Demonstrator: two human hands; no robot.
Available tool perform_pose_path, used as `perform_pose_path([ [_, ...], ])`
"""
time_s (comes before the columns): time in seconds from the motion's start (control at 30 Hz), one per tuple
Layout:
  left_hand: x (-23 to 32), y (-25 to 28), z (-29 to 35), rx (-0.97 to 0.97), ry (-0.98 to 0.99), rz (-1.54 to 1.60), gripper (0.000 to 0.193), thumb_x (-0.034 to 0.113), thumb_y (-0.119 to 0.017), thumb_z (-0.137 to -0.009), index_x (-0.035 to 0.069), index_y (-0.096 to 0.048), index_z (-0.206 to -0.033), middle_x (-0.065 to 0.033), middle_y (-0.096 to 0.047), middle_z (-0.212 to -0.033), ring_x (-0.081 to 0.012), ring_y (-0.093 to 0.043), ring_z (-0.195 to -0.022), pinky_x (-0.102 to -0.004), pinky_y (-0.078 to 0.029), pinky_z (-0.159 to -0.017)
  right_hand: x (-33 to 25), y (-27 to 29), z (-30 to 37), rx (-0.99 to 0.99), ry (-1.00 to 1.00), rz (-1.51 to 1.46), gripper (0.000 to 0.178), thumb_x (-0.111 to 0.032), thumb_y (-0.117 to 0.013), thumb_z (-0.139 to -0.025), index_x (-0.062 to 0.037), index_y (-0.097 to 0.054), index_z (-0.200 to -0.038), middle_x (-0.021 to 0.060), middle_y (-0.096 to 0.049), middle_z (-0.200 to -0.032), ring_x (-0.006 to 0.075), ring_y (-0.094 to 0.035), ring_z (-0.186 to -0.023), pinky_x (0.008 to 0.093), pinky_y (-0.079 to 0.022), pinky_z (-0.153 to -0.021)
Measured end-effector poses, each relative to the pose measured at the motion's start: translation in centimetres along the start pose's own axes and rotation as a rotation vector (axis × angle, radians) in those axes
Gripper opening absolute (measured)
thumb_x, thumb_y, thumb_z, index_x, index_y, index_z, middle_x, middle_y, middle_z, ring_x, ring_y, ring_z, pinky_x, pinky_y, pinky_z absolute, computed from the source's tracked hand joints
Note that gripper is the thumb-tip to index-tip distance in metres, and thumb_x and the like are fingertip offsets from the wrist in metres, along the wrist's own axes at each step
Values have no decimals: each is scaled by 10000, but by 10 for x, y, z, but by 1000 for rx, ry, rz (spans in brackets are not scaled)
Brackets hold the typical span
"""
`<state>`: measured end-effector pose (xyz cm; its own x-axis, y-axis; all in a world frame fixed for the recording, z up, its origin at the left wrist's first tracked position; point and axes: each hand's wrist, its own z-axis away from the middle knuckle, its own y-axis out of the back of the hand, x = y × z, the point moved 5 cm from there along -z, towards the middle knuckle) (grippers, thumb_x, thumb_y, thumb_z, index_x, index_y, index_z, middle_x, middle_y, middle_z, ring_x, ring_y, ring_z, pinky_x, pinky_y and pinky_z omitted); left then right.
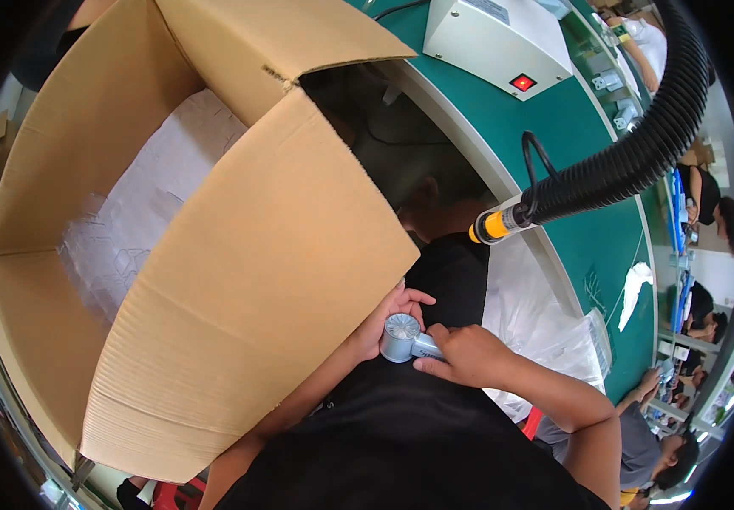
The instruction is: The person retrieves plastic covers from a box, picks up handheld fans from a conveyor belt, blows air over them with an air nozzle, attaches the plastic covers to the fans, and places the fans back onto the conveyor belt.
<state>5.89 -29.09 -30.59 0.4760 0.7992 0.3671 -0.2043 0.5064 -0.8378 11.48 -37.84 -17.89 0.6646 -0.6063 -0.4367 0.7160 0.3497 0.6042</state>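
Note:
A small light blue-grey handheld fan [399,338] with a round slotted head is over my lap. My right hand [471,357] grips its handle, thumb below and fingers curled over the top. My left hand [391,316] cups the far left side of the fan's head, its fingers partly curled; the box flap and the fan hide some of it. Just left of my hands stands a large open cardboard box [248,280], its near flap folded outward over my left forearm. Inside the box lies crumpled clear plastic lining [158,183].
A black corrugated hose [630,170] with a yellow-tipped nozzle [490,226] hangs right of the box. On the green bench [583,246] stands a white device with a lit red switch [503,42]. Clear plastic bags [537,319] lie beside my right arm. Other people work farther right.

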Motion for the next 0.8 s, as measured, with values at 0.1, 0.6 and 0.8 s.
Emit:
perform_pose_path([
  [0.1, -6, 12, -8, 0, -6, -85, 660, 554, -241, -1010, 6, -583, -1145, -36, -556, -718, -101, -553, -668, -230, -438, -647, 0, -15, -10, 33, -61, 59, 479, -437, -559, -930, 39, -528, -887, 198, -633, -659, 376, -653, -628, 452, -528, -589],
  [0.6, -6, 49, -17, -12, -335, -65, 479, 419, -380, -979, 6, -559, -1144, -18, -516, -761, -94, -511, -697, -230, -437, -674, -10, -3, -39, 129, -56, 100, 449, -399, -563, -915, 49, -559, -875, 217, -619, -627, 394, -636, -593, 472, -512, -548],
  [0.8, -6, 36, -10, 48, -182, 172, 588, 499, -307, -997, -10, -569, -1130, -55, -578, -805, -150, -568, -763, -274, -460, -746, 9, 19, -43, -68, 85, 88, 477, -490, -543, -900, -18, -601, -923, 202, -648, -722, 393, -648, -731, 490, -505, -674],
])
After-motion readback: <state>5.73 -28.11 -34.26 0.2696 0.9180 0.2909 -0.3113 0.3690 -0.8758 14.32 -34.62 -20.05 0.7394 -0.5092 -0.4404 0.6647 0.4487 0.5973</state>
